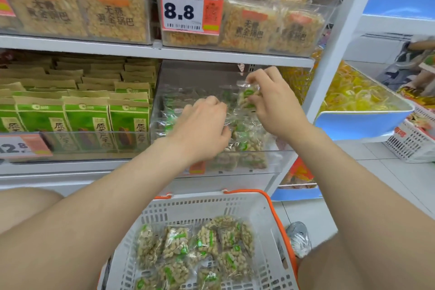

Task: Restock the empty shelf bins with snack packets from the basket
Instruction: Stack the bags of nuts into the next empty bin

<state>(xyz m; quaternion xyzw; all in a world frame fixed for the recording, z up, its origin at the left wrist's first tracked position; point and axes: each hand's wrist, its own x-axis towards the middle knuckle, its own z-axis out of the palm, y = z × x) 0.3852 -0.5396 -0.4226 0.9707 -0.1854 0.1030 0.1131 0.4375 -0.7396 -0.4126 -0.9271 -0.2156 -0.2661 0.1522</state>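
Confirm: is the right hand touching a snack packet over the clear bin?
Touching. The head view shows the right hand pinching a green-labelled snack packet between thumb and fingers, above the clear bin.

Both bare forearms reach forward and upward from the lower corners of the view, drawing closer together toward the wrists. The left grip [202, 122] lies palm down with the back of the hand toward the camera. Its knuckles are raised and its fingers curl downward, and the thumb juts out toward the right grip. Its fingertips are hidden behind the hand, so whether they hold anything cannot be told. The right grip [275, 106] sits just right of the left grip and a little above it, close but apart. Its fingers [261, 75] and thumb pinch a snack packet [247, 94] on the side nearest the left grip.
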